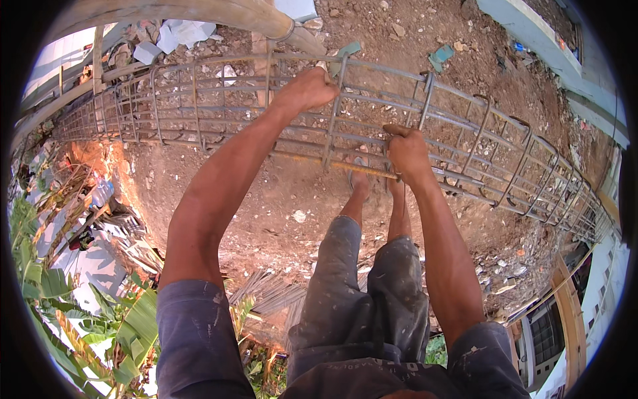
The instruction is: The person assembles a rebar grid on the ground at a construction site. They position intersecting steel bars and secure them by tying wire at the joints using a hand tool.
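Observation:
A long cage of steel rebar (pixel 239 100) spans the view from left to right, its lengthwise bars crossed by square stirrups. My left hand (pixel 316 90) is closed in a fist at the cage's far upper bar, just left of a stirrup (pixel 335 110); what lies inside the fingers is hidden. Closer to me, my right hand (pixel 408 154) is also closed, by the near bars and left of another stirrup (pixel 426 100). A small dark tip shows beneath this fist, but I cannot make out what it holds. A rusty bar (pixel 332 163) runs between the hands along the near side.
Bare earth with rubble lies under the cage, around my sandalled feet (pixel 359 166). A wooden pole (pixel 179 16) crosses the far left. Pale concrete edging (pixel 538 40) stands far right. Banana leaves (pixel 136 332) and scrap wood (pixel 269 292) lie nearer, at left and centre.

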### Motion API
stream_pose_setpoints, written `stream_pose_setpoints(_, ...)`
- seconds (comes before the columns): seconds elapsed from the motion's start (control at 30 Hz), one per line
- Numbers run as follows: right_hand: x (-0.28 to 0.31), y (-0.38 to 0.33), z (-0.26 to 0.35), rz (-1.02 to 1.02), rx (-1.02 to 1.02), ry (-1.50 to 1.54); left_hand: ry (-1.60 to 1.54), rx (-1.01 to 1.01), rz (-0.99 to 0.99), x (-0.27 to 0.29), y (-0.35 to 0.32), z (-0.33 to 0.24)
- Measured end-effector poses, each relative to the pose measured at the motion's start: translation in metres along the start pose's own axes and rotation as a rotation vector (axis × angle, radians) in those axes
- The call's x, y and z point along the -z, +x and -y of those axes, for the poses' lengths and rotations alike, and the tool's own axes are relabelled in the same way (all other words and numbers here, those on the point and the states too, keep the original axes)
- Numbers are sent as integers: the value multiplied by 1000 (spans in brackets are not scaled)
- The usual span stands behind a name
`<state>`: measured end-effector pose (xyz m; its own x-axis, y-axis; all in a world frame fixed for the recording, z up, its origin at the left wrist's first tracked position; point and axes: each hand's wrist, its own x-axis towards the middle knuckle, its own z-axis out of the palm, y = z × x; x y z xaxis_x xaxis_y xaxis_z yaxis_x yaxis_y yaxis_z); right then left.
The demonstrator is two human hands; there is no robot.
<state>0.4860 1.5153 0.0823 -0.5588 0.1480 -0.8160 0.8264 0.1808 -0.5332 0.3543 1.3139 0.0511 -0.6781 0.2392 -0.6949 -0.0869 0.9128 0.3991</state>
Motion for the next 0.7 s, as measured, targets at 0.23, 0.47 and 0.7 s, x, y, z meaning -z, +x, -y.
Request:
stream_pose_setpoints(0.23, -33, 17, 26, 138, -109, 402, -225, -90, -81, -2, 20, 10)
stream_pose_setpoints(0.47, -41, 21, 23, 121, -123, 453, -190, -82, 18, 12, 7, 7)
stream_pose_setpoints(0.7, -44, 26, 35, 70, -160, 366, -218, -135, -19, 12, 0, 6)
